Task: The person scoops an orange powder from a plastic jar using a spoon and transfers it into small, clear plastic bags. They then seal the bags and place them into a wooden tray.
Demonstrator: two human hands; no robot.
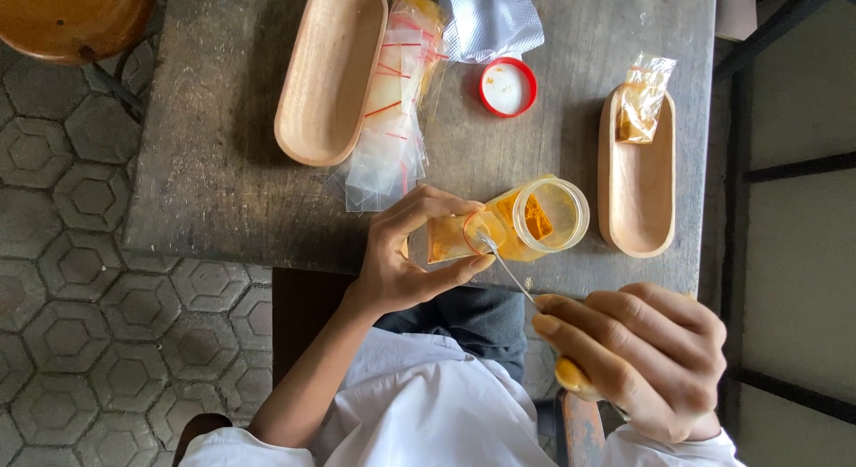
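Right hand (646, 360), nearest the lens, kept a closed grip on a thin metal spoon (506, 269), its bowl at the mouth of a small zip bag (464, 237) of yellow powder. Left hand (410, 253) pinched that bag beside the open plastic jar (544, 217) on the counter (223, 164). Beyond the jar lay a red lid (507, 87).

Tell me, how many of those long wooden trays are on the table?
2. One wooden tray lies at the table's far left beside a pile of clear bags; the other tray is at the right, with a filled yellow packet on its far end.
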